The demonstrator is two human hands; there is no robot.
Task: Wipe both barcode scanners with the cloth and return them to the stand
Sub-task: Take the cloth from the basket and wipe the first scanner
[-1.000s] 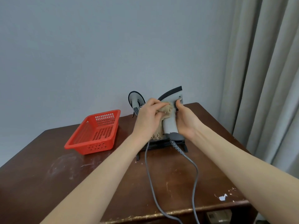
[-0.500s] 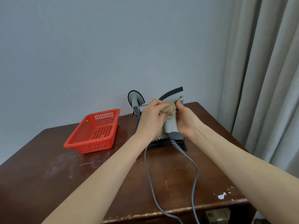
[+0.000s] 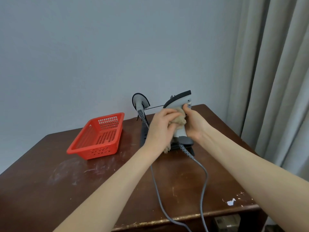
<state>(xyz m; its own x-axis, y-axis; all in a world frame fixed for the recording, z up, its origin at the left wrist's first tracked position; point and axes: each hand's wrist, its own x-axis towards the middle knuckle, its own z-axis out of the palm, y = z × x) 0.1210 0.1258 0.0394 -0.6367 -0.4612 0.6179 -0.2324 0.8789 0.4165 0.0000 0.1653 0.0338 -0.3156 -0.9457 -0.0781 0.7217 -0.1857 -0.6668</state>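
Observation:
A grey barcode scanner (image 3: pixel 179 102) with a black top edge is held upright above the dark stand (image 3: pixel 189 149) at the back of the table. My right hand (image 3: pixel 194 124) grips its handle from the right. My left hand (image 3: pixel 161 125) holds a beige cloth (image 3: pixel 180 120) pressed against the scanner's handle; a frayed end of the cloth hangs below my wrist. The second scanner (image 3: pixel 140 102) sits upright on the stand at the left, behind my left hand. Grey cables (image 3: pixel 203 181) run from both scanners over the table's front edge.
An empty red plastic basket (image 3: pixel 100 136) stands left of the stand on the scuffed brown wooden table (image 3: pixel 50 181). A grey wall is close behind. Curtains (image 3: pixel 275 81) hang along the right side of the table.
My left hand has slid the cloth slightly along the scanner's handle. The scanner and my right hand have stayed almost in place.

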